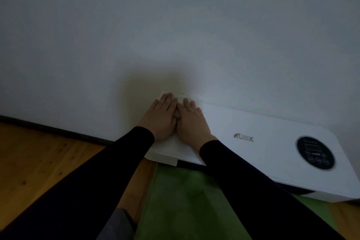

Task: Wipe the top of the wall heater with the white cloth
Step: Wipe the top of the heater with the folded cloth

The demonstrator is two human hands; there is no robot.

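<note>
While both flat, open hands press it, white cloth (182, 97) lies under left hand (161, 117) and right hand (191, 122).

Glossy plastic heater (253, 122), wood floor (39, 158)

One head-worn view looks forward and steeply down along both sleeves, close to the white wall (175, 25). The wall heater (263, 132) runs to the frame's lower right edge; wooden floor (39, 161) fills the lower left corner.
</note>
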